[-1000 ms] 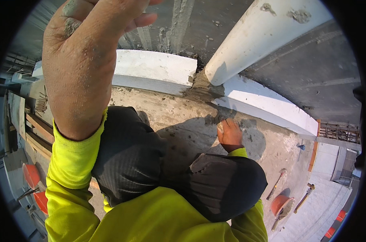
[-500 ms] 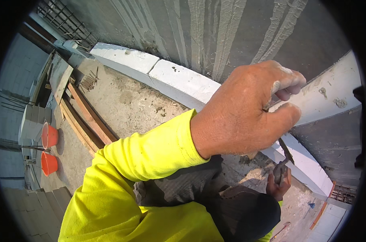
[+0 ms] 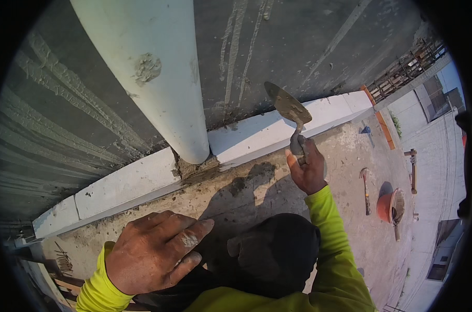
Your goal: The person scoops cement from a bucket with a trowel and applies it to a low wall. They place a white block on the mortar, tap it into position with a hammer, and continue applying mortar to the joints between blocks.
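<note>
My right hand (image 3: 307, 169) grips a pointing trowel (image 3: 288, 103) by its handle. Its blade, smeared with mortar, is over the row of white blocks (image 3: 126, 190) along the wall. Closer to me on the left, my left hand (image 3: 155, 252) hovers empty with its fingers apart and slightly bent; a mortar smear shows on one finger. Between two of the blocks stands a thick white pipe (image 3: 168, 88), splashed with mortar. Wet mortar (image 3: 197, 169) fills the gap around the pipe's foot.
A grey wall (image 3: 298, 47) with trowelled mortar streaks rises behind the blocks. On the floor to the right are an orange bucket (image 3: 385, 208) with a tool in it, a hammer (image 3: 366, 190) and a small blue object (image 3: 366, 131). Thin rods (image 3: 64, 260) lie at the lower left.
My view has swung to the right. My left hand has dropped back from beside the pipe to the lower left. The trowel in my right hand now points up over the blocks.
</note>
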`<state>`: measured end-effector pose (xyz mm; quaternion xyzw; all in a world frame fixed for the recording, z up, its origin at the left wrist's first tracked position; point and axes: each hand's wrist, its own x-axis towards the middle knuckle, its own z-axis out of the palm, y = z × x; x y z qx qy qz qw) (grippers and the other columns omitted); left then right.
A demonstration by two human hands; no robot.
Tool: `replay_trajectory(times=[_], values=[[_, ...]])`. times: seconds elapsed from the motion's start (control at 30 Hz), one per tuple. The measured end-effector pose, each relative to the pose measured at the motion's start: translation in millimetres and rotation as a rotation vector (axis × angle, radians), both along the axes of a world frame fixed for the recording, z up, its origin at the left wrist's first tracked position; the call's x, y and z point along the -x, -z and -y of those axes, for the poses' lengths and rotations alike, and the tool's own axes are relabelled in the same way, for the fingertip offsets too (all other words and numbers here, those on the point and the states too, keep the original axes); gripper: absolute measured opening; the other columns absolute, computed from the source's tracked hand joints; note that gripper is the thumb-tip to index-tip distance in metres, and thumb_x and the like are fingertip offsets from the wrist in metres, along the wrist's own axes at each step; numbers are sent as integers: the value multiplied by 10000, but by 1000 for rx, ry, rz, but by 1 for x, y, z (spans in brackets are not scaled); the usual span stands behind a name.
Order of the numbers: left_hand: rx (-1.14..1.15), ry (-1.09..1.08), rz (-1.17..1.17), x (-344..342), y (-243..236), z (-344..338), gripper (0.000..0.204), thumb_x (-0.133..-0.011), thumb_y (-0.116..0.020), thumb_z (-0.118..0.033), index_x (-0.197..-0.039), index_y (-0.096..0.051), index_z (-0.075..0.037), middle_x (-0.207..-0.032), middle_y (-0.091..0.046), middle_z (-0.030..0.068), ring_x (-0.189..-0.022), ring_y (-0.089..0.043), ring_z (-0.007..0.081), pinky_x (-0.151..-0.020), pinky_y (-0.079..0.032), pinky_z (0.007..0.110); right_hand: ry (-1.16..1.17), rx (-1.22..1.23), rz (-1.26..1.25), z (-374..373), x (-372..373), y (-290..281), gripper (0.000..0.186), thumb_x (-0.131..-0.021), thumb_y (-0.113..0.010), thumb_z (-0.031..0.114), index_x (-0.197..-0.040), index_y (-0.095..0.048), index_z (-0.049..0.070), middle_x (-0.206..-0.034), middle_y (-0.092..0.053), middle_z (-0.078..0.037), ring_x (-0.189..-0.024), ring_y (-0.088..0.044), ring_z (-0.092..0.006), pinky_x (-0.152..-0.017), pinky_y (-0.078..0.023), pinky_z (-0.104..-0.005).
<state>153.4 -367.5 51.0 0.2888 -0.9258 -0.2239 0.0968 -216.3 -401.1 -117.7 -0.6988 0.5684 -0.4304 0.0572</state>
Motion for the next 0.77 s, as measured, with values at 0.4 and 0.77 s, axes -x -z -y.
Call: replay_trajectory(times=[0.4, 0.77], values=[[-192, 302, 544, 33, 79, 73, 409, -795, -663, -163, -1188, -667, -52, -985, -647, 121, -873, -659, 310, -737, -560, 412, 379, -572, 283, -108, 47, -17, 435, -870, -682, 227, -1193, -521, -16, -997, -628, -241, -905, -630, -455, -792, -510, -506], [-541, 376, 516, 76, -88, 18, 418, -812, -614, -140, -1197, -651, 20, -976, -671, 193, -782, -691, 307, -710, -569, 390, 739, -1844, 714, -456, -48, -202, 298, -815, -625, 186, -1049, -666, 5, -1064, -698, -250, -992, -687, -410, -835, -551, -490]])
